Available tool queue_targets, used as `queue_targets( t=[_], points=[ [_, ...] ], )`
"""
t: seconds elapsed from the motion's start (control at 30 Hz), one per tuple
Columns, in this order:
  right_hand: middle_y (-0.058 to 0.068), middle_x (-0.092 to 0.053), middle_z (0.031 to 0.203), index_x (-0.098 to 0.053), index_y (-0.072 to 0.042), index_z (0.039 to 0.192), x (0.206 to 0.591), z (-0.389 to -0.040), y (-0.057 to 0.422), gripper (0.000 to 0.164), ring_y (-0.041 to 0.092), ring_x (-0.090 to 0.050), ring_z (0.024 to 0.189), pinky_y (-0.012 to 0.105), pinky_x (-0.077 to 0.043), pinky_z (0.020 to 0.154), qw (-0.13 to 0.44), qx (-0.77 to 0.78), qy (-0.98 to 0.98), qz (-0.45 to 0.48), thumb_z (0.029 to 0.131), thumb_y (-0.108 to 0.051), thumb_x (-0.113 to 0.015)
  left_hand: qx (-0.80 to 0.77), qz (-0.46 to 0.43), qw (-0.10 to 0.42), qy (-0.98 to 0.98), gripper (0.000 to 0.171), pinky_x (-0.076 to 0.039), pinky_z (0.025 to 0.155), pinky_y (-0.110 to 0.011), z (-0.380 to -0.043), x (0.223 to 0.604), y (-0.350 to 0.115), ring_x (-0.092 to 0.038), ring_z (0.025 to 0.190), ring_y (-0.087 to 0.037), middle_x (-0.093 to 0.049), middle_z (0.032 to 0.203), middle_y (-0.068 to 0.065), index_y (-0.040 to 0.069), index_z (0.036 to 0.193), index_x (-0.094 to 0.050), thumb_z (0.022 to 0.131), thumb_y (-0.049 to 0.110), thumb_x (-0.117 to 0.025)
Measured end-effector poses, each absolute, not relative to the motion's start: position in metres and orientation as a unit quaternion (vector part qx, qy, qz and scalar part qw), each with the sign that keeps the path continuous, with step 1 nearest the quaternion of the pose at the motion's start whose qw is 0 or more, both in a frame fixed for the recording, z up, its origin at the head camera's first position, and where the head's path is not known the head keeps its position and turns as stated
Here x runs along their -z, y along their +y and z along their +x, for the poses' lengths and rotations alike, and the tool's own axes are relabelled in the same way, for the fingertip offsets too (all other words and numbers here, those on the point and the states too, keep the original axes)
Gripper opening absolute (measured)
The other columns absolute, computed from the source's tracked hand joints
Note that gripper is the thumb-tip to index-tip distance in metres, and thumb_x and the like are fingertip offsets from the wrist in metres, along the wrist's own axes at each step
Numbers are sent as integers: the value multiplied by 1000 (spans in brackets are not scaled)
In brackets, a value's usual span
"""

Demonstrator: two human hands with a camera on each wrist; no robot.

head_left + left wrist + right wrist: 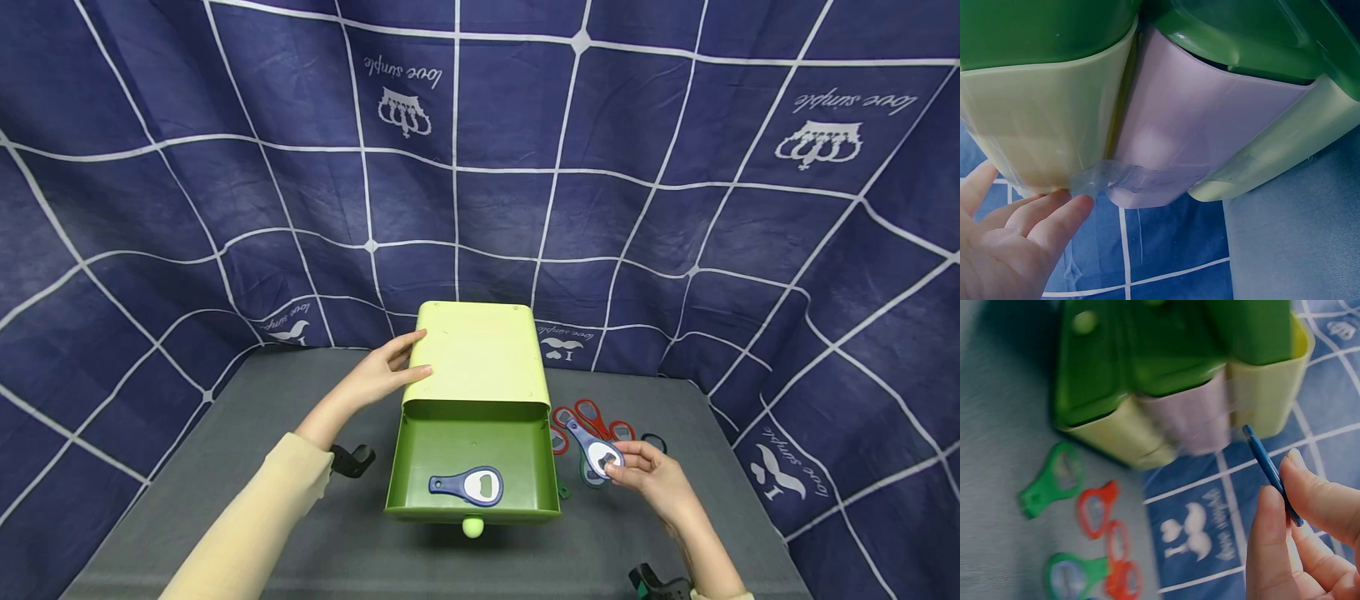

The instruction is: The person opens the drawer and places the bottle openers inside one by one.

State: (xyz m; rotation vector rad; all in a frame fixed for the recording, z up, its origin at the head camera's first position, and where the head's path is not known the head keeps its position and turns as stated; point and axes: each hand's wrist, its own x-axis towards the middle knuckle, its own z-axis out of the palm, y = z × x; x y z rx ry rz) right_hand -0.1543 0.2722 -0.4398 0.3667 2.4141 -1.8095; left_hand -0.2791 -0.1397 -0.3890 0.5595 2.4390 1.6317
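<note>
A drawer cabinet (480,354) with a pale yellow-green top stands on the grey table, its top green drawer (517,450) pulled out. Inside that drawer lies a blue bottle opener (446,483) with a white oval centre. My left hand (386,367) rests against the cabinet's upper left side; in the left wrist view its fingertips (1079,209) touch the yellowish casing. To the right of the drawer, my right hand (648,475) pinches a second blue bottle opener (581,433) between thumb and fingers, seen edge-on in the right wrist view (1266,465).
Beside the cabinet on the right lie several red bottle openers (590,414) and green ones (1054,478). A dark ring-ended item (655,442) is near the right hand. Lower drawers of the cabinet stand shut, and a blue checked curtain (495,208) hangs behind.
</note>
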Motion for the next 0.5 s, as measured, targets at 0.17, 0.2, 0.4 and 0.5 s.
queue_targets(
  t=[0.17, 0.2, 0.4, 0.5],
  points=[
    [0, -69, 92, -55, 8, 128, 411, -156, 268, 50, 6, -67, 79, 22, -59, 75, 50, 596, 799, 71, 85, -7, -76, -544, 187, 79, 814, 75, -26, 119, -53, -279, 389, -140, -19, 149, -41, -20, 163, -18, 5, 156, -27, 94, 18, -68],
    [-1, -69, 92, -55, 8, 128, 406, -157, 266, 50, 5, -67, 80, 22, -59, 74, 50, 594, 800, 64, 85, -7, -76, -544, 186, 79, 814, 75, -26, 119, -53, -279, 389, -140, -19, 149, -40, -20, 163, -17, 5, 156, -27, 94, 18, -68],
    [-2, -70, 96, -57, 2, 129, 377, -160, 252, 51, 6, -68, 80, 21, -53, 65, 49, 576, 815, 43, 86, -16, -78, -541, 186, 80, 816, 75, -27, 119, -53, -280, 390, -140, -19, 149, -41, -20, 163, -17, 6, 156, -27, 94, 20, -68],
    [0, -70, 98, -57, 1, 129, 366, -161, 241, 50, 6, -68, 81, 21, -52, 66, 50, 570, 820, 12, 87, -16, -77, -544, 183, 81, 815, 75, -28, 119, -52, -280, 389, -140, -19, 149, -41, -19, 163, -18, 7, 156, -27, 94, 19, -68]
  ],
)
